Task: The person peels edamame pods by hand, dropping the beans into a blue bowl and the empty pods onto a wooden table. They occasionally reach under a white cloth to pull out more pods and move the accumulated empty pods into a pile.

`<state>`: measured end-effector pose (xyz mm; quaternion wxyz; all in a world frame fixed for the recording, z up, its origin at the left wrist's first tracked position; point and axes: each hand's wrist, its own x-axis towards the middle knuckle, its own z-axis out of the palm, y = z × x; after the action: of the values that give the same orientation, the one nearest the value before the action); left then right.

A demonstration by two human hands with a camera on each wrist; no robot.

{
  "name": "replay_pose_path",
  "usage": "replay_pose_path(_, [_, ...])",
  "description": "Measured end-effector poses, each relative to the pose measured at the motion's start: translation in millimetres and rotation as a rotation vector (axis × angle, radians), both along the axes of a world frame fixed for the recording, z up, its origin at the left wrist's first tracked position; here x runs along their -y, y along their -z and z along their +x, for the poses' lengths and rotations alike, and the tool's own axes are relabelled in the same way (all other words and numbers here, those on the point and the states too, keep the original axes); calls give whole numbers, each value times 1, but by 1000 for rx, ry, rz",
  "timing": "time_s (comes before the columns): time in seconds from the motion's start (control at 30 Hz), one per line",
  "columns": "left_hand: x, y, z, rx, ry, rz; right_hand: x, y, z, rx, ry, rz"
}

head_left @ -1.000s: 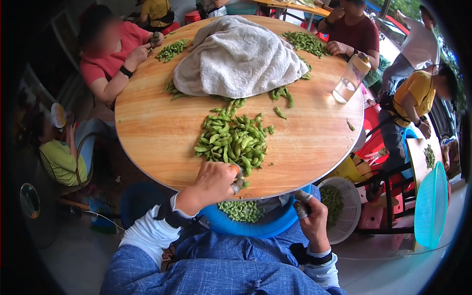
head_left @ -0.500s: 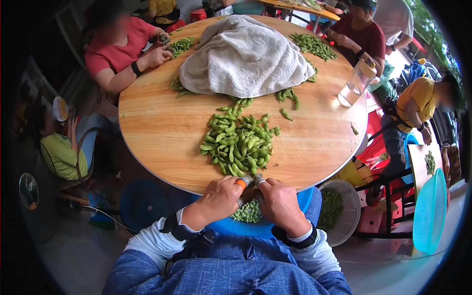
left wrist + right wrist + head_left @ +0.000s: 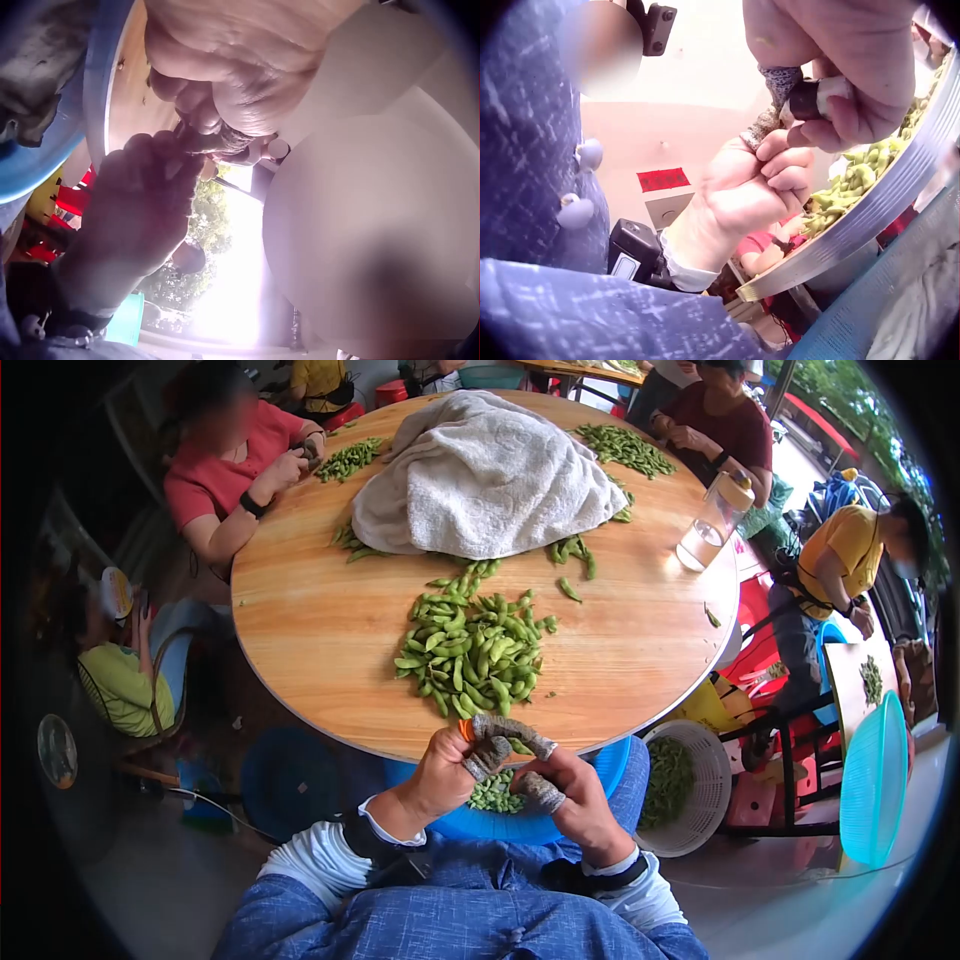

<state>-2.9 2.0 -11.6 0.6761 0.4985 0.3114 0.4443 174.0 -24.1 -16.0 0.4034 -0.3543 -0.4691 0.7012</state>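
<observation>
In the head view, a green edamame pod [image 3: 518, 746] shows between both hands at the table's near edge. My left hand [image 3: 430, 785] pinches it with a grey-wrapped thumb and forefinger. My right hand [image 3: 583, 805] has its wrapped forefinger curled over the pod's other side, its wrapped thumb lower down. Fingers cover most of the pod; in the right wrist view, the fingertips of both hands meet. Below them sits a blue basin [image 3: 617, 765] with shelled green beans [image 3: 494, 797] inside. Just beyond the hands lies a heap of edamame pods [image 3: 475, 645].
A grey towel [image 3: 490, 480] covers a mound on the round wooden table [image 3: 310, 630], with pods poking out. A water bottle [image 3: 712, 520] stands at the right edge. Right of my legs is a white basket [image 3: 700, 810] of pods. Other people sit around the table.
My left hand has drawn back from the pod heap towards me. My right hand has risen from beside the basin to join it. Since half a second ago, the fingers have shifted and a pod shows.
</observation>
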Motion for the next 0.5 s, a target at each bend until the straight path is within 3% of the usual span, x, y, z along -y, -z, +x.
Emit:
replay_pose_path(0.07, [4,2,1,39,27,9,-1,-6,-5,-55,25,25])
replay_pose_path(0.1, [6,-2,2,40,17,23,-1,-6,-8,-67,132,73])
replay_pose_path(0.17, [11,-1,5,-43,-81,22,-2,-10,0,270,175,357])
replay_pose_path(0.23, [5,6,-9,28,95,-151,-7,-11,9,584,213,685])
replay_pose_path(0.33, [0,4,-10,14,294,-469,-13,-21,12,728,211,1028])
replay_pose_path(0.4, [-3,3,-8,118,456,-675,-15,-25,11,750,178,1098])
replay_pose_path(0.5, [-6,0,-8,183,511,-738,-15,-22,13,777,147,1104])
